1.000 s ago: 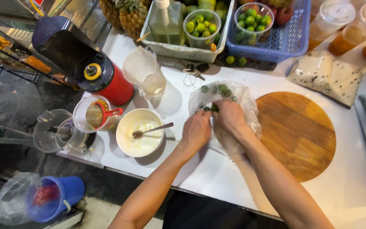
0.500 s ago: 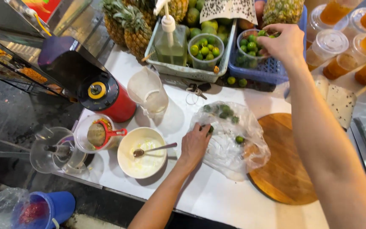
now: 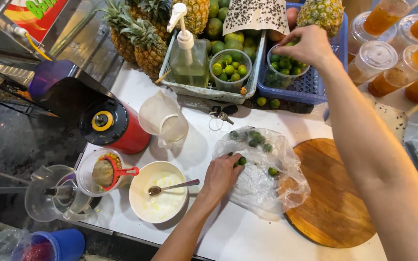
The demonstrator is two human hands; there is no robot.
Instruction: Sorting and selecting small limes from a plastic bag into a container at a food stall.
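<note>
Plastic bag holds roughly six limes; two hands work.

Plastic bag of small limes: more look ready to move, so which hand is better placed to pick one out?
Probably left: the left hand rests on the plastic bag, while the right hand is over the cup of limes.

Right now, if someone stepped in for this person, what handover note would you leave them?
Left hand: pressed on the clear plastic bag of small green limes, fingers at its mouth, one lime at the fingertips.
Right hand: stretched over the clear cup of limes in the blue basket; whether it grips fruit cannot be told.
Done: the cup holds many limes.
Left: several limes remain in the bag, which lies partly on the round wooden board.
</note>
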